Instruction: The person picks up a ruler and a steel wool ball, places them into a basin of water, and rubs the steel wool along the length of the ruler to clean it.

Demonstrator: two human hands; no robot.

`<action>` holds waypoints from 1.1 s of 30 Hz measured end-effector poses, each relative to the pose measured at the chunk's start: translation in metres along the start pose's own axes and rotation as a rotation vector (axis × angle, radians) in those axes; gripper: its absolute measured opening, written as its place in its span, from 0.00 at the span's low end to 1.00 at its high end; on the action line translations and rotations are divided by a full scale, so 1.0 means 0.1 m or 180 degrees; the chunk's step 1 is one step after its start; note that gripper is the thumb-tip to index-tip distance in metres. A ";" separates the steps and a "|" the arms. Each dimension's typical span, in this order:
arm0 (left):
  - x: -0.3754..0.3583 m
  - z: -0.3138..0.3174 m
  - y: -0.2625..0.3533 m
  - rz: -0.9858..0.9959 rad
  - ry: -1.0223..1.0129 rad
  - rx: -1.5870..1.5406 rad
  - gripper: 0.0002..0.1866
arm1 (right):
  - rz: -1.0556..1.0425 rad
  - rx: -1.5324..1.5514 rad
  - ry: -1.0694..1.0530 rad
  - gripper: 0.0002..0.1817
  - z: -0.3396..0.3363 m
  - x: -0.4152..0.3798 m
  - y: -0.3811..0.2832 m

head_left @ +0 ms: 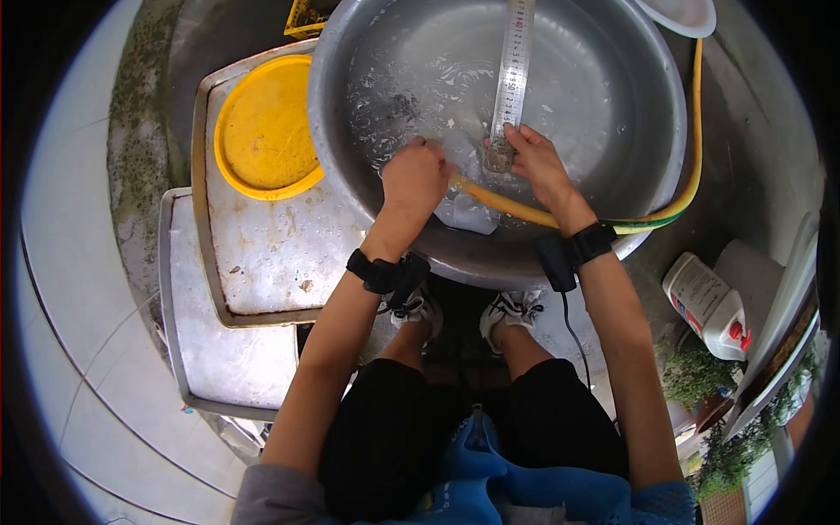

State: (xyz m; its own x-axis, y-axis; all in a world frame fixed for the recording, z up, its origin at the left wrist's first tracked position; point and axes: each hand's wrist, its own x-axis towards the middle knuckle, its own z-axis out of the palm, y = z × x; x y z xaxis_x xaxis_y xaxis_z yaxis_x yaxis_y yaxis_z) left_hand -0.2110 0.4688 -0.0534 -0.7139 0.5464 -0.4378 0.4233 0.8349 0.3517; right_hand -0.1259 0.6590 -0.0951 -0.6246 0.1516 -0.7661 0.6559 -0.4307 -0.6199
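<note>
My right hand [538,166] grips the lower end of a long steel ruler [512,79], pinched between thumb and fingers; its numbered scale faces up. My left hand [414,178] is closed at the end of a yellow hose [507,206], which comes in over the right side of a big grey basin [652,96]. Rippling, splashing water [420,96] lies in the basin under both hands. Below the hose end is a whitish translucent piece [468,213], partly hidden by the hose. Black straps with small boxes sit on both wrists.
Left of the basin, a round yellow lid [267,127] lies on a stained metal tray [262,254], with another metal tray [232,350] under it. A white jug with a red cap [707,306] stands at right near plants [696,372]. A white bowl [687,13] is at top right.
</note>
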 end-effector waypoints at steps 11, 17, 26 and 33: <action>-0.19 -0.12 -0.19 -0.0758 -0.0328 -0.0324 0.23 | -0.0092 -0.0300 -0.0188 0.14 0.01 -0.14 0.06; -0.24 -0.54 -0.12 -0.0794 0.1075 -0.2140 0.18 | -0.0127 0.0382 -0.0611 0.20 0.05 -0.09 0.15; 0.08 0.04 0.41 0.1134 0.1038 -0.1433 0.17 | 0.0307 0.2457 -0.0798 0.36 0.36 -0.29 0.03; -0.07 0.19 0.27 0.1118 0.0244 -0.1016 0.16 | 0.0380 0.2603 -0.1104 0.39 0.30 -0.11 0.24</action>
State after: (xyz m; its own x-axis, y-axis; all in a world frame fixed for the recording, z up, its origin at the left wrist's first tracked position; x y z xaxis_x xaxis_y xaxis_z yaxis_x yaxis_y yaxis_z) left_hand -0.1840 0.4884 -0.0561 -0.6026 0.7753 -0.1889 0.4624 0.5322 0.7092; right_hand -0.1162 0.6200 -0.0966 -0.7515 -0.1550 -0.6413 0.3003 -0.9458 -0.1234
